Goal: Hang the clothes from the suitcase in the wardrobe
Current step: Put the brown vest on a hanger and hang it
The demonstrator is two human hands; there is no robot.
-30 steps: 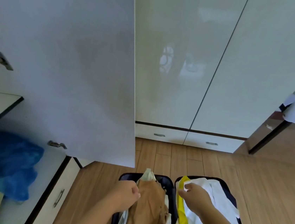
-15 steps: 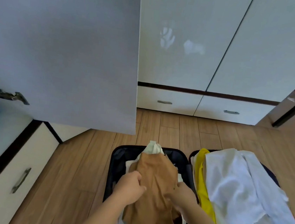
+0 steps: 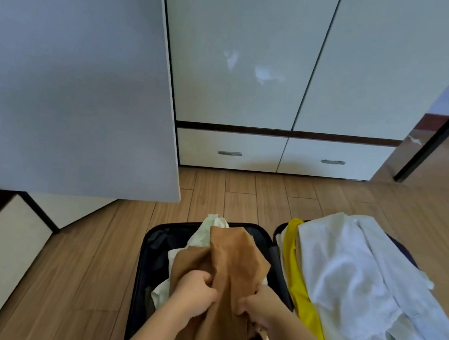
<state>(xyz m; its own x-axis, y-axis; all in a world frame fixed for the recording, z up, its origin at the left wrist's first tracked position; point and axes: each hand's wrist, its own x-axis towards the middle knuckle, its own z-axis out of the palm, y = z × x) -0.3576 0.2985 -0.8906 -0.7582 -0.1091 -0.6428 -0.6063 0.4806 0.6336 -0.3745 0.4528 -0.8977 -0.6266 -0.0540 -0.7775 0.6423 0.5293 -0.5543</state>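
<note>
Head view: left hand (image 3: 195,292) and right hand (image 3: 259,305), fingers curled into bunched tan cloth garment (image 3: 235,257), probably lifting it from open black suitcase (image 3: 153,245) for hanging.

We count two hands (image 3: 195,292), one open suitcase (image 3: 153,245), four garments, three drawer handles and three wardrobe doors.

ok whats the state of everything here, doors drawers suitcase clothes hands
suitcase: open on the floor
brown garment: bunched, gripped by both hands
left hand: gripping brown garment
right hand: gripping brown garment
white shirt: rumpled in the right half
left wardrobe door: swung open
middle wardrobe doors: closed
drawers: closed
</note>
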